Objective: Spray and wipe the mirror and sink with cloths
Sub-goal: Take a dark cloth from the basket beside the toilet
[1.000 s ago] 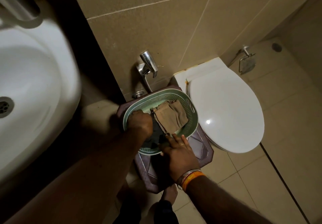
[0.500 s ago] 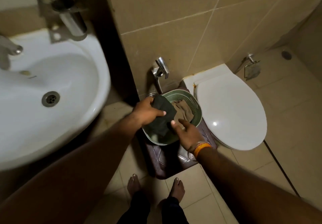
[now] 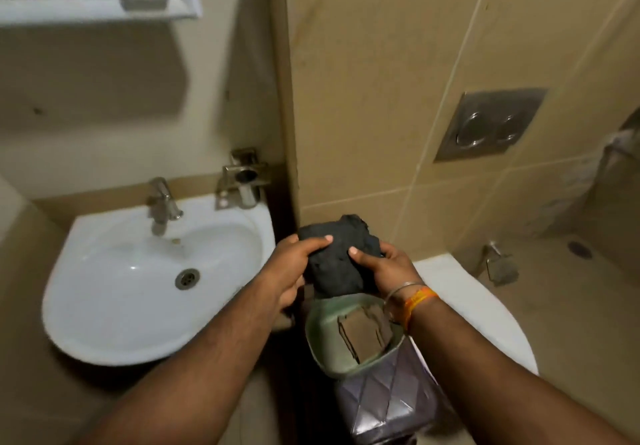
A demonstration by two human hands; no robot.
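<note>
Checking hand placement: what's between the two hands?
In the head view, the dark cloth, gripped by the left hand and right hand.

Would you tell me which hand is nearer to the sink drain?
Left. The left hand grips the dark cloth beside the basin, nearer the drain; the right hand holds it farther off.

Both arms reach forward from bottom of view, hands meeting at centre. Left hand (image 3: 289,273) grips the cloth (image 3: 337,261) from the left, thumb on top. Right hand (image 3: 386,269) grips it from the right, thumb on top, bangle and orange band on wrist.
</note>
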